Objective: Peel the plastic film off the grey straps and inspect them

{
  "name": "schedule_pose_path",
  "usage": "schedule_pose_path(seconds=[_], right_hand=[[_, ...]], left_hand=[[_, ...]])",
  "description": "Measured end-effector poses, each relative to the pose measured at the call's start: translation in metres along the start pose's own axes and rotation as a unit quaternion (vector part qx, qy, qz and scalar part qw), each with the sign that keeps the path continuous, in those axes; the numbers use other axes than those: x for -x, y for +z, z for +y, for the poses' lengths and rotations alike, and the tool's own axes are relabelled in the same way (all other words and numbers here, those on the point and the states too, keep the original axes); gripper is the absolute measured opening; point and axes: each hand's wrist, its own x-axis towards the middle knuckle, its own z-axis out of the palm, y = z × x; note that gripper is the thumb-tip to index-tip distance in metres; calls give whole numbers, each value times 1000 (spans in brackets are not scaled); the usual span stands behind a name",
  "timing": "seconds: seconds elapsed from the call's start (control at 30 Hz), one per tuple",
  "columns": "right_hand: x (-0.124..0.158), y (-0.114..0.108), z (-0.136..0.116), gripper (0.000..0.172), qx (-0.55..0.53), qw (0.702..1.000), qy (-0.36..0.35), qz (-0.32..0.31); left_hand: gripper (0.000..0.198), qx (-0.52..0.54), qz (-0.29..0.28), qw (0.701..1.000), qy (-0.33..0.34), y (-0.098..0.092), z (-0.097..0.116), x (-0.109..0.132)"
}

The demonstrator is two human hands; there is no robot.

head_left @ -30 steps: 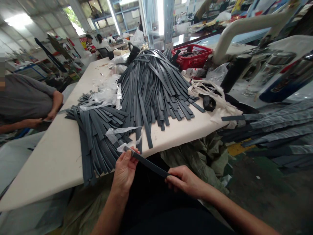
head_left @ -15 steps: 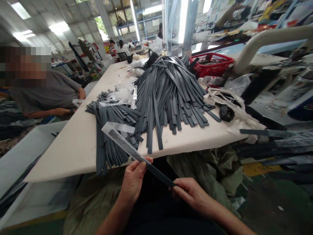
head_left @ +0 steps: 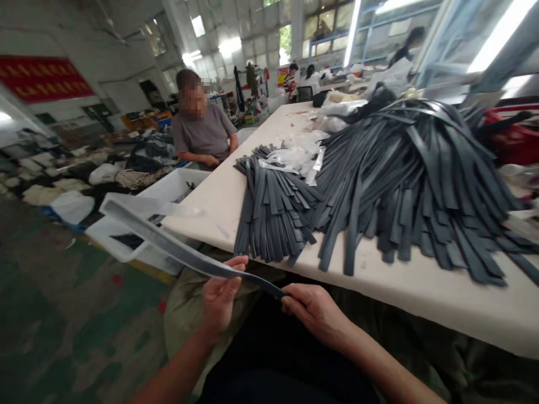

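A red banner (head_left: 42,78) hangs at left beyond piled bundles (head_left: 104,173), with 1 grey-shirted person (head_left: 204,134) to their right.

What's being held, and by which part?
A dark strip, partly in clear plastic: right hand at its bare near end, left hand partway along.

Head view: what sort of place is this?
Likely a workshop or small factory: piled dark strips on a long pale table, a tube light and a red wall banner.
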Motion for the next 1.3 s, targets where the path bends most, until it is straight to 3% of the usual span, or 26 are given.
schedule_pose_path(seconds=[0.07, 0.17, 0.27, 0.37, 0.5, 0.7, 0.87, 0.97, 1.13, 1.2, 1.3], right_hand=[[-12, 15, 10, 30, -19, 999, 22, -39], [-26, 40, 32, 29, -21, 992, 78, -94], [-32, 59, 49, 28, 13, 985, 106, -137], [-32, 72, 56, 27, 43, 979, 128, -155], [-34, 88, 53, 25, 61, 974, 143, -163], [-48, 103, 48, 28, 38, 977, 134, -162], [-40, 84, 53, 28, 7, 978, 137, -156], [-28, 67, 48, 29, -13, 976, 137, -167], [-18, 51, 36, 33, 4, 968, 110, -225], [-19, 50, 35, 32, 23, 968, 102, -228], [-23, 52, 32, 24, 41, 972, 97, -208]], left_hand=[[26, 10, 115, 993, -23, -27, -5, -2], [30, 75, 253, 952, -158, -53, -25, 6], [21, 150, 318, 897, -269, -68, -49, 23], [6, 175, 349, 860, -328, -74, -68, 40], [4, 213, 351, 824, -392, -67, -77, 54], [11, 262, 289, 801, -454, -38, -71, 53], [25, 314, 224, 779, -495, -34, -61, 56], [41, 332, 248, 748, -519, -48, -63, 58], [17, 285, 328, 765, -475, -71, -74, 53], [9, 256, 341, 789, -443, -78, -71, 45], [15, 217, 349, 842, -348, -88, -50, 28]])
